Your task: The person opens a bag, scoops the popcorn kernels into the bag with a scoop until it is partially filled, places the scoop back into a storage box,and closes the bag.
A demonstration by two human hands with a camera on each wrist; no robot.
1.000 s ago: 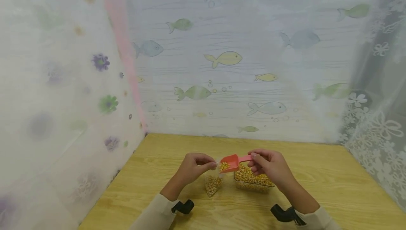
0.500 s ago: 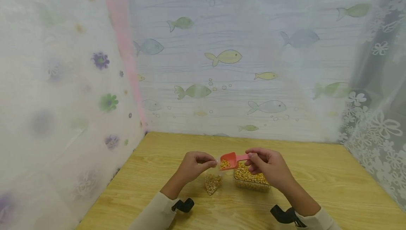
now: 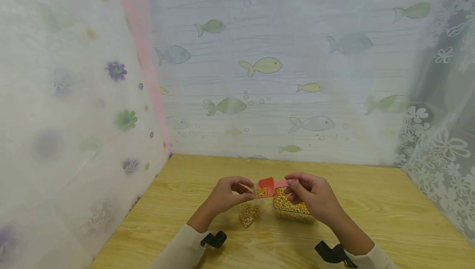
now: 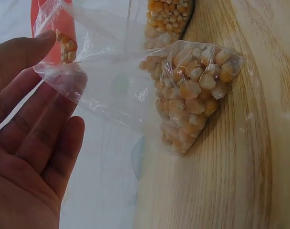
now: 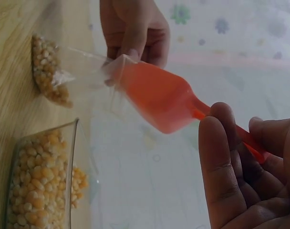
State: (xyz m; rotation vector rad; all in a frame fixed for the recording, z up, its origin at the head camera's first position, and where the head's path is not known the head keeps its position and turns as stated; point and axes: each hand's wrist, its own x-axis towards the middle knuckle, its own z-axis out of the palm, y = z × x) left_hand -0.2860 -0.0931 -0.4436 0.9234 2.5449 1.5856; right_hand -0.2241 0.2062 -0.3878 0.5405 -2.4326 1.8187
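while the left hand [image 3: 226, 195] pinches the clear bag [image 4: 135, 81] open near the table's middle, the right hand [image 3: 309, 192] grips the red scoop [image 3: 268, 186], its handle lying rightward, mouth tipped at the bag's opening beside the corn tub [image 3: 293, 210].

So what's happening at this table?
A person is scooping corn kernels into a small clear bag. The left hand pinches the bag's mouth open, its bottom resting on the table and already partly filled. The right hand holds a red scoop by its handle, tipped into the bag's opening with kernels in it. A clear tub of kernels sits just right of the bag.
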